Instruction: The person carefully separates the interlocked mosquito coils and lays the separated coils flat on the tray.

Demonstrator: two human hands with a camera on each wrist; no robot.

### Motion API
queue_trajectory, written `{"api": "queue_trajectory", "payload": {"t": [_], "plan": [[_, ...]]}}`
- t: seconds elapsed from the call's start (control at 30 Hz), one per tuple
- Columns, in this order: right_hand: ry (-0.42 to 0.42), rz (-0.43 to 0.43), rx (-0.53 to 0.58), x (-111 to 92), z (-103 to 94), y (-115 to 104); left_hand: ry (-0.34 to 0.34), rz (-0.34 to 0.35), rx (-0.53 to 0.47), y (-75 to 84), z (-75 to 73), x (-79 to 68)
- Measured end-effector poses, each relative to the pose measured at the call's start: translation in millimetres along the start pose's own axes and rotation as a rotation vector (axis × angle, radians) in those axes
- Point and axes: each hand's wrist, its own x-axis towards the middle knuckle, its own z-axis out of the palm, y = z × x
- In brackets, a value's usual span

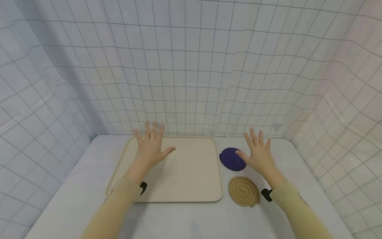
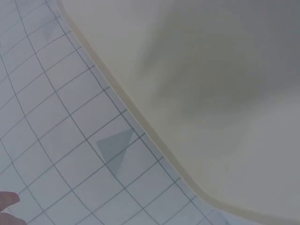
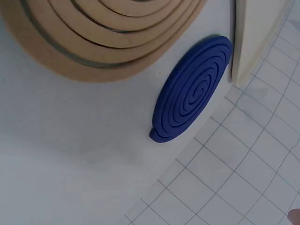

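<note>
My left hand hovers above the left part of a cream tray, fingers spread and holding nothing. To the right, my right hand is also spread, its thumb overlapping the edge of a dark blue spiral coil in the head view. Nearer the front lies a tan spiral coil, flat, with its outer end loose at the lower right. Both coils show in the right wrist view, the blue coil beyond the tan coil. Only fingertips of the left hand appear in the left wrist view.
A white table bears the tray and coils. White cloth with a dark grid hangs behind it and on both sides. The tray's raised rim runs close beside the blue coil. A dark band sits at the right wrist.
</note>
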Motion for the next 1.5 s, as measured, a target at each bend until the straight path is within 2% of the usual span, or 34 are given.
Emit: {"api": "queue_trajectory", "payload": {"t": [0.17, 0.33, 0.5, 0.63, 0.8, 1.1, 1.3, 1.5], "plan": [[-0.031, -0.001, 0.021, -13.6, 13.6, 3.7, 0.006, 0.046, -0.013, 12.6, 14.1, -5.4], [-0.045, -0.003, 0.043, -29.9, 27.0, 4.5, -0.024, 0.073, -0.046, 28.3, 28.9, -12.1], [-0.049, -0.014, 0.076, -42.1, 35.9, 4.9, -0.042, 0.120, -0.075, 47.0, 37.7, -17.6], [-0.065, -0.015, 0.094, -51.6, 39.1, 6.3, -0.048, 0.163, -0.129, 67.2, 45.5, -21.1], [-0.081, -0.014, 0.094, -61.8, 42.5, 9.2, -0.095, 0.189, -0.201, 94.9, 57.6, -22.0], [-0.104, -0.019, 0.143, -70.3, 43.3, 10.8, -0.159, 0.232, -0.212, 144.5, 74.7, -18.1], [-0.170, 0.032, 0.156, -73.1, 41.3, 13.3, -0.209, 0.248, -0.207, 172.9, 85.1, -17.1], [-0.249, 0.072, 0.167, -73.2, 39.4, 14.7, -0.256, 0.264, -0.209, 194.7, 91.1, -15.4]]}}
